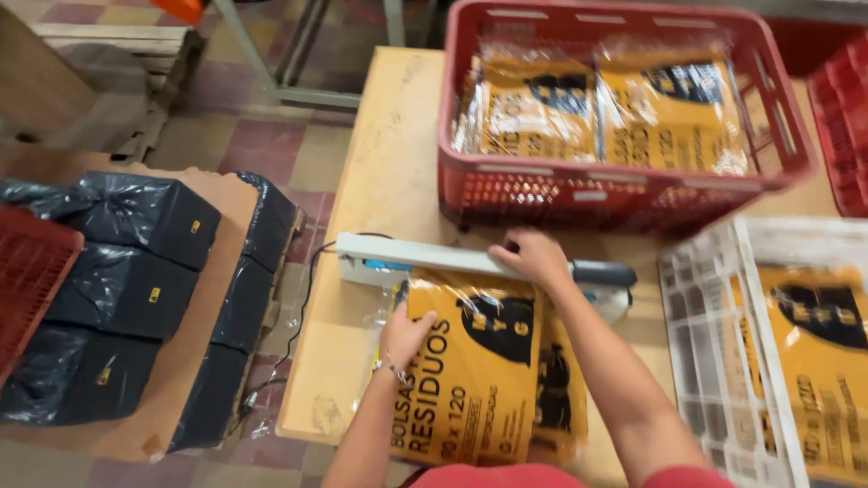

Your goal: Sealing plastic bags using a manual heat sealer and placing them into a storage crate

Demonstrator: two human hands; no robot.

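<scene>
Right hand (535, 258) pressing sealer arm (452, 258) down; left hand (404, 336) — fingers flat on orange packet (470, 380).

Your left hand (404, 336) lies on a glossy, crinkled plastic packet (470, 370), orange and black. Your right hand (535, 257) presses a smooth white sealer bar (411, 256), black matt grip. Counter (384, 154): pale matt wood. Crate (624, 194): red moulded plastic lattice. Black bundles (136, 244): shiny film.

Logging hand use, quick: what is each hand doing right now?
Left hand: flat and open on the yellow packet.
Right hand: pressing down the sealer arm.
</scene>
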